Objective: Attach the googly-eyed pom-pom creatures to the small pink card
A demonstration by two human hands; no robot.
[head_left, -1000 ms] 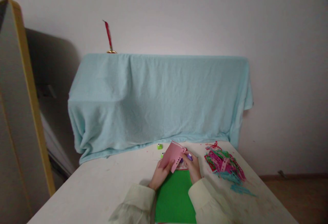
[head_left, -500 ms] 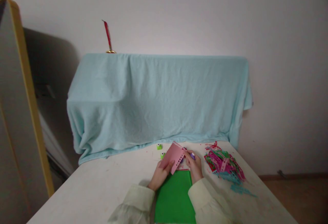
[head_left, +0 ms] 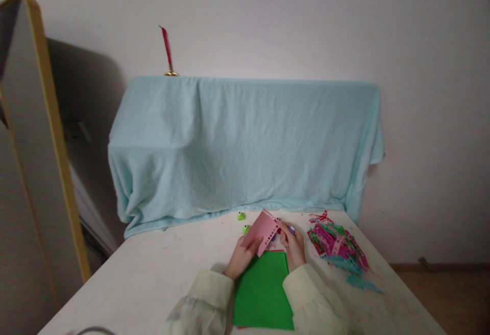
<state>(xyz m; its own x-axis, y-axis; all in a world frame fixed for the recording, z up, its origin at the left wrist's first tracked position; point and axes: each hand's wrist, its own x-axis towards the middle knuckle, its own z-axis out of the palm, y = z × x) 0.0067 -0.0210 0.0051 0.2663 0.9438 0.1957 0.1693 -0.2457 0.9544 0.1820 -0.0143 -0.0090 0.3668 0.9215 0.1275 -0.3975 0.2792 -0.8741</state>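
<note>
The left hand (head_left: 241,257) pinches a small pink sheet (head_left: 262,230) by its lower left edge, thumb on the near face and fingers tucked behind, so that the sheet stands tilted above the white table (head_left: 161,273); a row of tiny punched holes runs along its right edge. The right hand (head_left: 294,248) is closed around a small purple tool (head_left: 291,230) — only the tip shows past the fingers — and that tip sits just beside the punched edge of the sheet (whether the two actually touch is too small to tell). Both hands come out of pale cream sleeves (head_left: 310,299). Directly below them a green sheet (head_left: 263,294) lies flat on the table, between the two forearms. To the right, near the right hand, lies a tangled pile of paper strips (head_left: 337,245) in pink, red, green and light blue. Two small green objects (head_left: 241,216) lie on the table just beyond the pink sheet, near the hem of a light blue cloth (head_left: 245,146) draped over something bulky at the back of the table. A yellow-edged board (head_left: 49,136) leans at the far left.
</note>
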